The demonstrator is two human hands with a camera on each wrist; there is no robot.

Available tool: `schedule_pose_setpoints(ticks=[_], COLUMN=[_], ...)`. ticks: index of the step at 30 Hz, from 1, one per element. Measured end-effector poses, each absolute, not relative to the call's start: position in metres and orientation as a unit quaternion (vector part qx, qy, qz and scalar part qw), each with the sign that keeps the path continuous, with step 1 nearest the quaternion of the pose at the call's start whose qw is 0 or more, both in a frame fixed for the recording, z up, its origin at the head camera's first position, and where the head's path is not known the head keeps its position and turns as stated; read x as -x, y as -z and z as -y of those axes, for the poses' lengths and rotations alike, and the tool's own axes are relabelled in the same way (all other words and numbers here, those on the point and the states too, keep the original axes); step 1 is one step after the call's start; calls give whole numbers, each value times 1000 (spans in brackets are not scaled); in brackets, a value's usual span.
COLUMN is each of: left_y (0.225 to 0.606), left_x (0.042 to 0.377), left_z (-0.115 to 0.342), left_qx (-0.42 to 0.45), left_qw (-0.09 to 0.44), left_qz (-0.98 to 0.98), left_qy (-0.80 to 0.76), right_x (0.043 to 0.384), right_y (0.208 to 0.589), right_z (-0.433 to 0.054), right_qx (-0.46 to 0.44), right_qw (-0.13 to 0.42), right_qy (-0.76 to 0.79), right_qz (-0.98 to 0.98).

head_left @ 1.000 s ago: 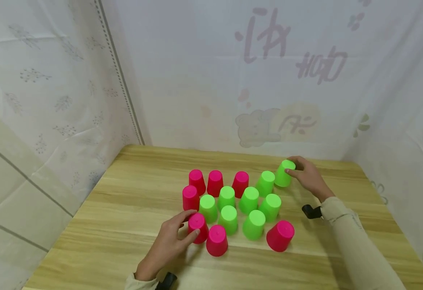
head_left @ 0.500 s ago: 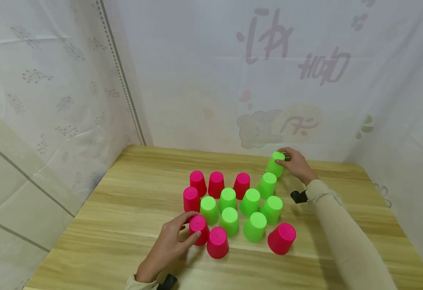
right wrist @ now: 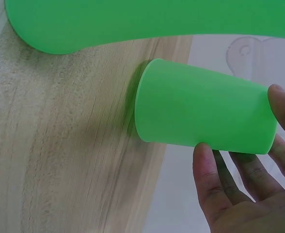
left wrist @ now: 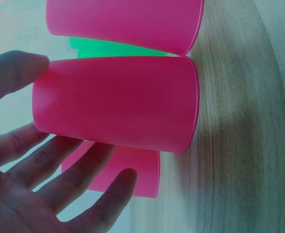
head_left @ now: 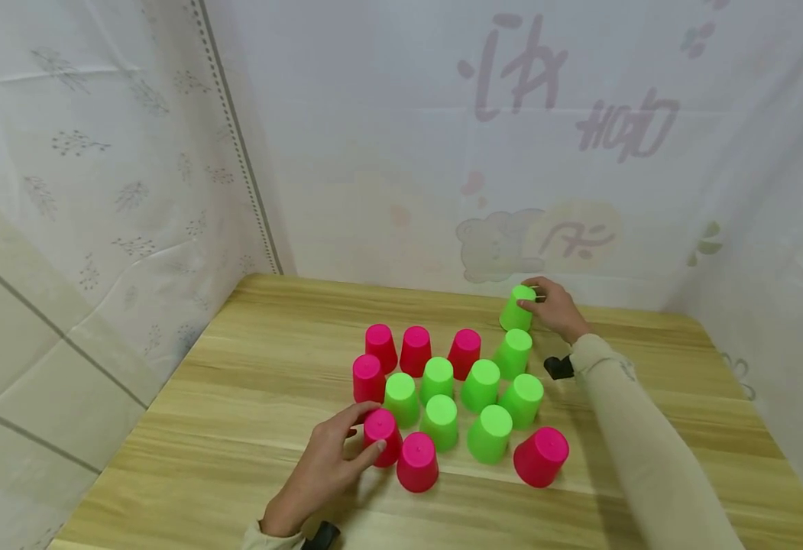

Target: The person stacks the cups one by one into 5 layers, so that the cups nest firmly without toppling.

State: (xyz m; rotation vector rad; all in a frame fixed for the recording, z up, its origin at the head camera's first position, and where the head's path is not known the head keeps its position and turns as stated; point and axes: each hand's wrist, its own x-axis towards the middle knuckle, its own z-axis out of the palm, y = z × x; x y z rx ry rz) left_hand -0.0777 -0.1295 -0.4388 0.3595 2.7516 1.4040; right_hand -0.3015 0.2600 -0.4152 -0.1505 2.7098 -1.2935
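Now the left hand [head_left: 325,467] has its grip around a pink cup [head_left: 382,429], with the thumb on one side and the fingers on the other. This pink cup stands upside down on the wooden surface [head_left: 257,367]. Far behind it and to its right, the right hand [head_left: 556,308] holds a green cup [head_left: 514,313], which is upside down too. The thumb of that grip is on one side of the green cup, near its top end, with fingers on the other side. I cannot tell if its rim touches the surface.

Lots of other cups are around, all upside down. Just to the right of the left hand's pink cup, a bit in front, is a second pink cup [head_left: 418,464]. Behind the left hand's pink cup is a third pink cup [head_left: 368,380], and past that is a row of three pink cups [head_left: 416,351]. A lone pink cup [head_left: 542,457] sits well to its right. Seven more green cups [head_left: 480,384] stand in a bunch to its right, most of them farther back. Some fill the space between the two held cups. White cloth [head_left: 373,153] with faint drawings hangs far behind the left hand's pink cup.
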Motion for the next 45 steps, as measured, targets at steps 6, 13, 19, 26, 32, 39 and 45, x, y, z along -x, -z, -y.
schedule_pose_setpoints(ticks=[6,13,19,26,32,39,45], left_y=[439,440,439,436,435,429,419], left_x=[77,77,76,73,73,70,68], left_z=[130,130,129,129,131,132,133], left_qx=[-125,-135,-126,-116,-126,-131,-146], left_qw=[9,-3,2,5,-8,-30,-58], left_qz=[-885,-886,-887,-894,-895,-901,-901], left_qy=[-449,-444,-444,-433,-427,-413,-404], right_x=[306,310,313,314,313,304,292], right_y=[417,416,417,418,418,411,401], right_z=[-256,-252,-251,-250,-256,-266,-275], right_qx=[46,29,25,25,33,36,39], right_qw=[76,80,74,77,73,78,68], right_qy=[425,421,419,414,408,413,407], right_qz=[-901,-903,-905,-907,-909,-907,-910])
